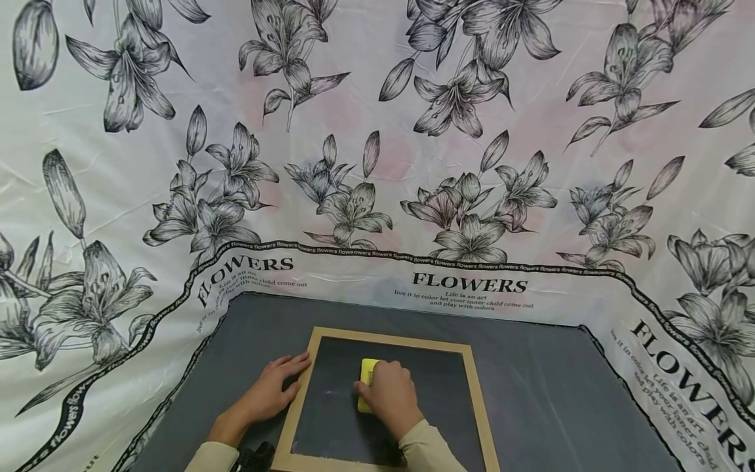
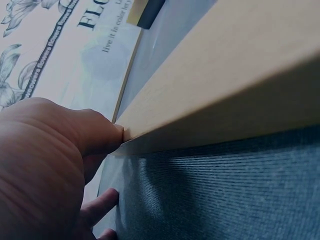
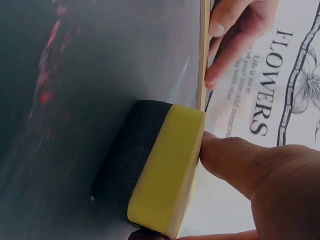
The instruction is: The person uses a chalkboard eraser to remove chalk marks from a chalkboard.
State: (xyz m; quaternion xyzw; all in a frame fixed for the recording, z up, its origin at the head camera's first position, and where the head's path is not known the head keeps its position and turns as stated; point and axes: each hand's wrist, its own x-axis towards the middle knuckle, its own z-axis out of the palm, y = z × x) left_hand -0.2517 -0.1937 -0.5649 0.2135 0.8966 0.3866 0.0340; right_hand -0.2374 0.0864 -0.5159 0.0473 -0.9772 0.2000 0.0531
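A chalkboard (image 1: 436,393) with a light wooden frame (image 1: 480,413) lies on the grey table. My right hand (image 1: 394,396) grips a yellow chalkboard eraser (image 1: 366,370) near the middle of the board. In the right wrist view, the black felt side of the eraser (image 3: 135,145) faces the dark surface, with the thumb against its yellow back. Pink-red chalk smudges (image 3: 46,95) and a faint pale streak mark the board there. My left hand (image 1: 268,393) rests at the frame's left side, fingers extended. Its thumb touches the wooden edge (image 2: 200,95) in the left wrist view.
A dark object (image 1: 256,455), only partly visible, sits below my left wrist. White cloth (image 1: 354,164) printed with flowers and lettering rises behind and beside the table. Grey tabletop (image 1: 548,400) extends to the right of the board.
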